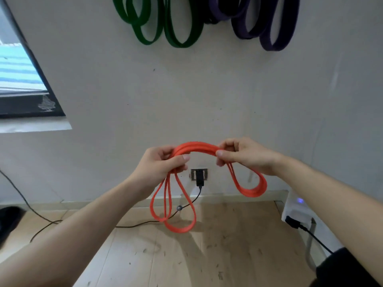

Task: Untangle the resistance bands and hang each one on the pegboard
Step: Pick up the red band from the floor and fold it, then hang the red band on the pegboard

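An orange resistance band [196, 149], folded into several strands, arches between both hands in front of the white wall. My left hand [159, 164] grips its left end, with two loops dangling below it toward the floor. My right hand [244, 156] pinches the right end, and a bundled loop droops down to the right of it. Green bands [176, 32] hang on the wall at top centre. Purple bands [269, 34] hang to their right. The pegs holding them are cut off by the top edge.
A wall socket with a black plug [199, 176] sits low on the wall behind the band, its cable trailing left across the wooden floor [207, 255]. A white device with a blue light [298, 206] stands at right. A dark-framed window [22, 79] is at left.
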### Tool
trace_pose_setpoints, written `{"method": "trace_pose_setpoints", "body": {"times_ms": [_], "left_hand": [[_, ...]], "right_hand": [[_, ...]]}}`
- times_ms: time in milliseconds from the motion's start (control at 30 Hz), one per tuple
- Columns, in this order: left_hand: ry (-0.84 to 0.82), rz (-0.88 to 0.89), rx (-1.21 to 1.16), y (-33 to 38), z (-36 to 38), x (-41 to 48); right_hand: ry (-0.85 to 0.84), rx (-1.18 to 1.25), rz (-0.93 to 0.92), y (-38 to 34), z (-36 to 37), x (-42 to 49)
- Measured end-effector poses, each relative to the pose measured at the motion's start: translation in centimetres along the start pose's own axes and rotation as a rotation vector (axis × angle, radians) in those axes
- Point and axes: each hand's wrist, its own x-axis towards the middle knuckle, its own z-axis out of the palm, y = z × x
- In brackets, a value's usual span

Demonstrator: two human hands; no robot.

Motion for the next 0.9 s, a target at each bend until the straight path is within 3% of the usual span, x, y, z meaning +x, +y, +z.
{"method": "trace_pose_setpoints", "body": {"times_ms": [100,333,667,900], "left_hand": [[-0.008,0.001,-0.018,1.3,0.5,-0.2],[0.011,0.092,-0.041,5.9,-0.5,-1.0],[0.121,0.271,-0.157,18.0,-5.6,1.0],[0.195,0.450,-0.034,26.0,-8.5,3.5]], "right_hand": [[-0.174,-0.067,0.050,-0.3,1.1,-0.2],[0.054,0.221,-0.190,-6.3,4.2,0.3],[0.185,-0.009,-0.422,-20.8,0.3,2.3],[0.215,-0.154,-0.478,-30.0,-2.9,5.0]]}}
